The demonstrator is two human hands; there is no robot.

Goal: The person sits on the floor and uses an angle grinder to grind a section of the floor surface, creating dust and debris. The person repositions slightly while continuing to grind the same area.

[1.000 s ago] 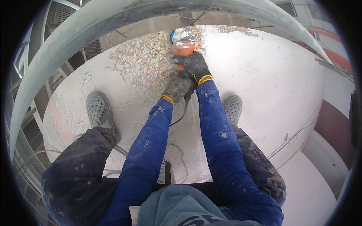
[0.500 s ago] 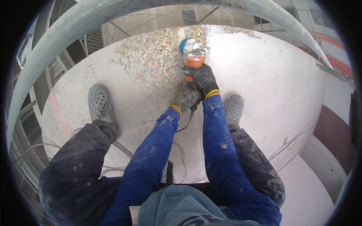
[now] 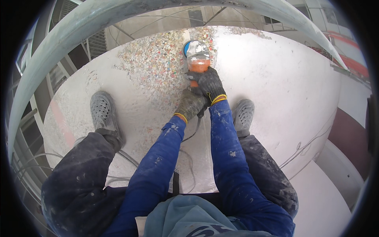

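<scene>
An orange angle grinder [image 3: 198, 63] with a white-smeared head and a blue disc guard [image 3: 186, 48] rests against the large curved surface [image 3: 252, 67]. My right hand [image 3: 209, 83], in a dark grey knit glove with a yellow cuff, is closed around its body. Behind it my left hand [image 3: 191, 103], in a dusty glove, is closed around the rear of the grinder. A cord [image 3: 192, 136] trails from the tool toward me. Left of the disc lies a patch of multicoloured chips [image 3: 158, 59]; to the right the surface is smooth white.
My dusty grey clogs [image 3: 103, 110] stand on the curved surface either side of my arms. A thick grey pipe [image 3: 98, 14] arches across the far side. Cables [image 3: 306, 148] run along the right, and more loop at the lower left. Metal framework [image 3: 43, 79] stands at the left.
The grinder and both hands have shifted slightly left across the edge of the chip patch. My grip on it looks the same.
</scene>
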